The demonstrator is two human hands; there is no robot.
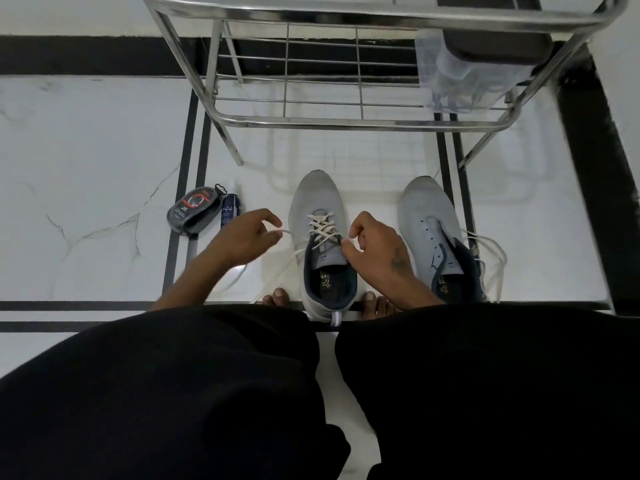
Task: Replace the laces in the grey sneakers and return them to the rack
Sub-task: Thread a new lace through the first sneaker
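Both hands pinch white lace ends: left hand (247, 237), right hand (375, 247), over the half-laced sneaker (320, 244).

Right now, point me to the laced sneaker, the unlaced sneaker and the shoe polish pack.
laced sneaker (317, 199), head view, on the grey toe box.
unlaced sneaker (427, 206), head view, on the grey toe box.
shoe polish pack (194, 211), head view, on the dark lid of the pack.

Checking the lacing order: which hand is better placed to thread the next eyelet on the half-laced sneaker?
Probably the right hand: it pinches the lace right at the upper eyelets of the half-laced sneaker. The left hand holds the other lace end out to the side.
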